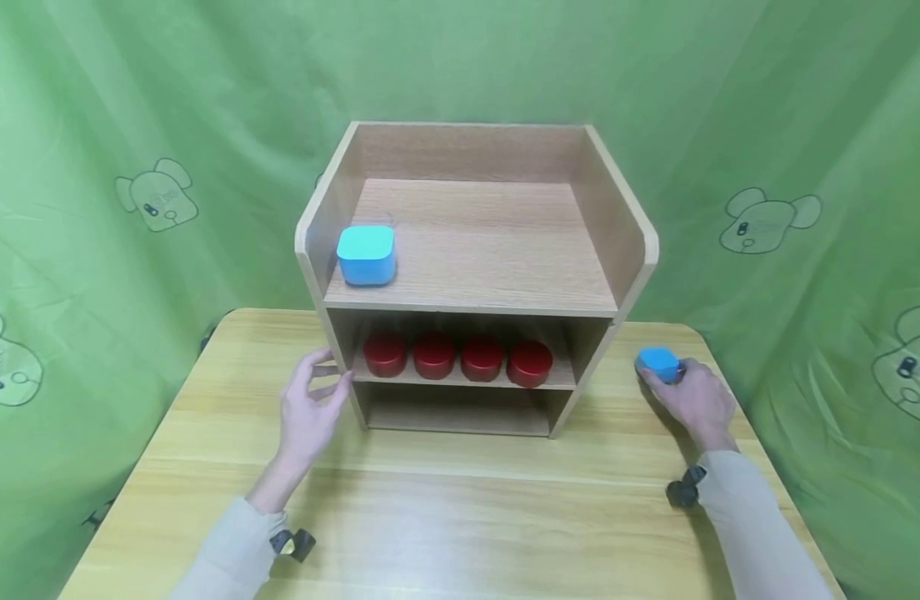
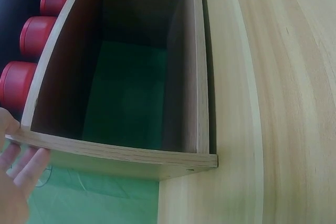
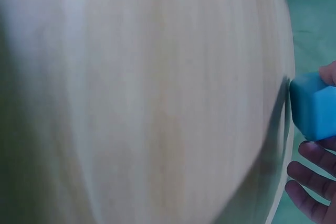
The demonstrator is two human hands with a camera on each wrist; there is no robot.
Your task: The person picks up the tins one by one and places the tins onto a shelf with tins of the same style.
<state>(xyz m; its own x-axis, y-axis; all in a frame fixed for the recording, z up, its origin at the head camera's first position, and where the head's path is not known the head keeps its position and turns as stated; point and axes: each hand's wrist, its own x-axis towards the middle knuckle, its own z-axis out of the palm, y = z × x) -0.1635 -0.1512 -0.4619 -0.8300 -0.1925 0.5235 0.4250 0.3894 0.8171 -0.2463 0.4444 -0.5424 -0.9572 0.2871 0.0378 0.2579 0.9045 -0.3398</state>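
A small wooden shelf unit (image 1: 460, 304) stands at the back of the table. My left hand (image 1: 313, 408) holds the front edge of its left side panel (image 2: 115, 150), thumb at the front and fingers along the outer face. At the table's right side my right hand (image 1: 697, 400) pinches a blue box (image 1: 657, 363) with rounded corners between thumb and fingers. In the right wrist view that blue box (image 3: 315, 108) shows by the table's edge, the other fingers spread below it. Another blue box (image 1: 367, 255) sits at the front left of the top shelf.
Several round red containers (image 1: 433, 356) stand in a row on the middle shelf, near its front edge. Below them is a bottom compartment (image 1: 456, 412). Green cloth (image 1: 460, 58) with mouse drawings hangs behind and beside the wooden table (image 1: 460, 517).
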